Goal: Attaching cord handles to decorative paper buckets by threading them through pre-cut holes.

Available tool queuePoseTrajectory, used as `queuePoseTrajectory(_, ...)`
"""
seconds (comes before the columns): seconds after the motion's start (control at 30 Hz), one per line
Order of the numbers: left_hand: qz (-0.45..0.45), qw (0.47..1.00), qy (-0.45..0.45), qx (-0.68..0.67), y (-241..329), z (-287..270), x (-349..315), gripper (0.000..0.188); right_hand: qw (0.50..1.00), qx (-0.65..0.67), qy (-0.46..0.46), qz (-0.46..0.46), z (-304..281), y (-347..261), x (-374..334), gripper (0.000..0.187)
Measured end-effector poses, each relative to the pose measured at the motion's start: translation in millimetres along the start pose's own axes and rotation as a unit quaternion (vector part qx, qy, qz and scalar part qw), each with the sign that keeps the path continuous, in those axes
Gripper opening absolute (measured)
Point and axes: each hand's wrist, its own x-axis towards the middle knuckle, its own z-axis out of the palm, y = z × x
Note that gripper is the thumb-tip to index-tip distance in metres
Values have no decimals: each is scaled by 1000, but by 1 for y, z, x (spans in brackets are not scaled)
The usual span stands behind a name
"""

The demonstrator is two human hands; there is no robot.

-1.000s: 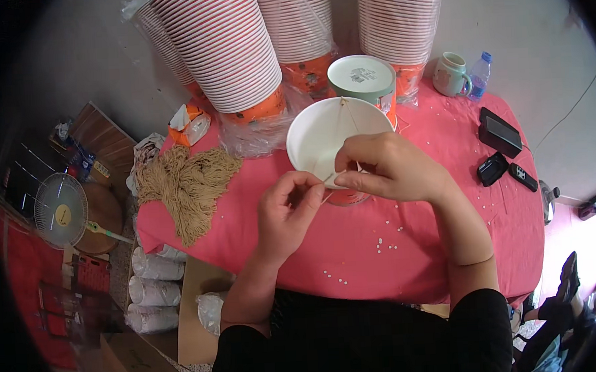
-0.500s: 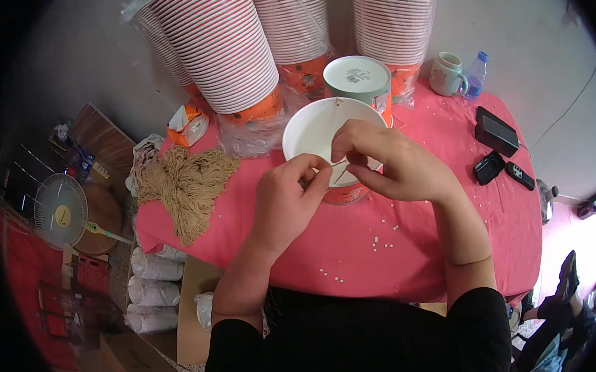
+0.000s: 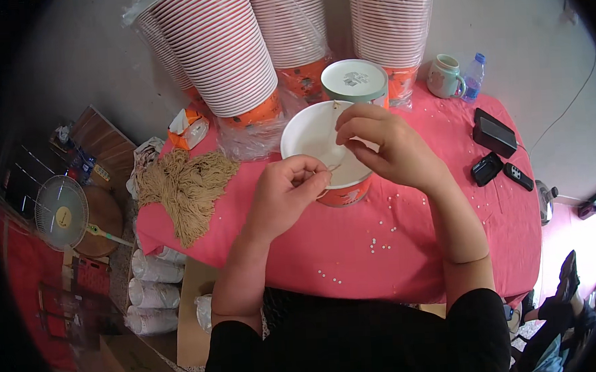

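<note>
An orange paper bucket with a white inside point(image 3: 305, 135) stands in front of me on the table, partly covered by my hands. Over its near rim, my left hand point(image 3: 288, 193) pinches a thin tan cord point(image 3: 335, 167) between thumb and forefinger, with a short end sticking out. Above the bucket's right side is my right hand point(image 3: 393, 144), its fingers curled toward the thumb; whatever they hold is hidden. A small knot of cord point(image 3: 336, 106) shows at the far rim.
Behind the bucket are a lidded tub point(image 3: 353, 79) and tall bucket stacks point(image 3: 217, 49) in plastic. A bundle of tan cords point(image 3: 187, 185) lies left. A mug point(image 3: 444, 77), bottle point(image 3: 474, 76) and black box point(image 3: 494, 132) sit right. White dots point(image 3: 373, 246) speckle the pink tablecloth point(image 3: 410, 268).
My right hand has lifted slightly up and away from my left, leaving the cord end free beside the left fingertips. My left hand keeps its pinch nearly in place.
</note>
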Motion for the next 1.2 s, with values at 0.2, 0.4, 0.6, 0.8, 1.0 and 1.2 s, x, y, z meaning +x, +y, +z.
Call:
queuePoseTrajectory(0.2,-6,999,-12,-49,-3,-9,0,10,1000,8,-27,-13,-1,-15,0,20)
queuePoseTrajectory(0.4,-9,998,-28,-49,-2,-9,1,12,997,-35,-22,-69,6,-10,0,17)
queuePoseTrajectory(0.6,15,999,-29,-34,-5,-13,-5,13,999,-10,0,-38,-12,-12,2,11)
queuePoseTrajectory(0.8,24,999,-29,-31,-1,-10,-9,13,999,-8,-5,-40,-14,-16,1,10)
queuePoseTrajectory(1.0,2,984,-42,-175,-10,-9,-9,11,999,30,-17,-41,0,-19,3,10)
queuePoseTrajectory(1.2,36,994,29,-102,-18,2,-10,11,999,20,-26,-34,12,-18,1,8)
